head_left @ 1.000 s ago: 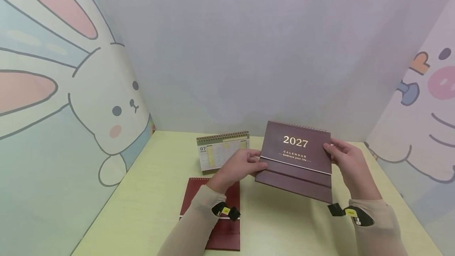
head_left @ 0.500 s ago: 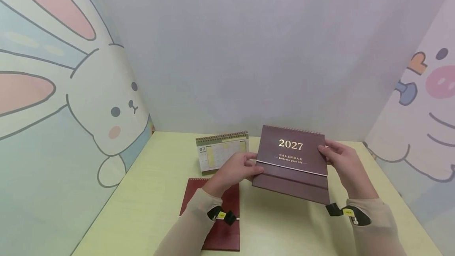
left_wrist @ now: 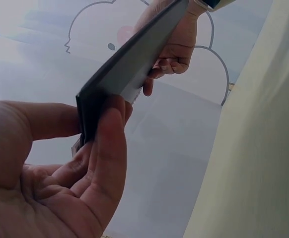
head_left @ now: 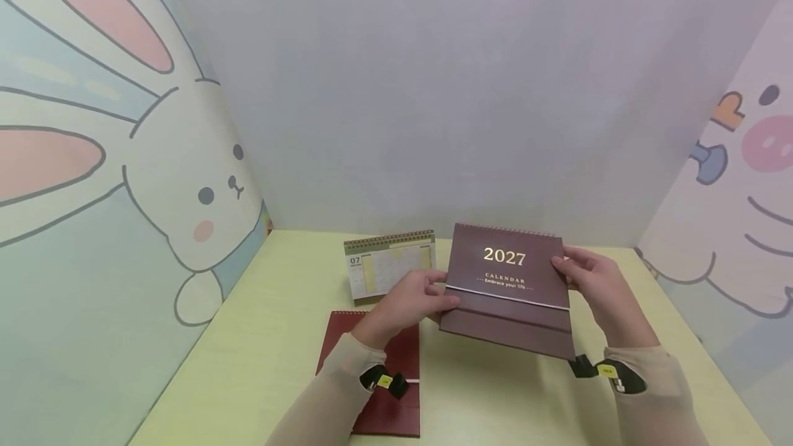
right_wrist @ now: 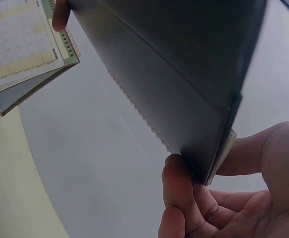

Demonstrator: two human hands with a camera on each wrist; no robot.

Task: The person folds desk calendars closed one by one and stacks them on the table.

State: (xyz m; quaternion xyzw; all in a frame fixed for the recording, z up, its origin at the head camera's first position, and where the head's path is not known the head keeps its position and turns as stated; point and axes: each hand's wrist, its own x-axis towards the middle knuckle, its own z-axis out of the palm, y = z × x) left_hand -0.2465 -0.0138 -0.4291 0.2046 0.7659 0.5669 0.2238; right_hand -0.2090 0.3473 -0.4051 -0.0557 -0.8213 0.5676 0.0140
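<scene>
Both hands hold a dark maroon 2027 desk calendar (head_left: 504,281) above the table, tilted with its gold-lettered cover facing up toward the head camera. My left hand (head_left: 411,301) pinches its left edge, thumb on the front and fingers behind. At the opposite edge my right hand (head_left: 597,284) pinches it higher up, the thumb resting on the cover. In the right wrist view the calendar's dark underside (right_wrist: 159,64) shows, with the spiral binding along one edge and the right fingers curled behind it.
A desk calendar opened to 07 (head_left: 390,267) stands upright at the back, left of the held one. A red calendar (head_left: 396,408) lies flat in front of it, partly under the left forearm. Behind the yellow table (head_left: 248,336) rises a pale wall (head_left: 421,88).
Both hands have carried the maroon calendar slightly left and down, keeping their grip on its two sides. The other two calendars stay where they were.
</scene>
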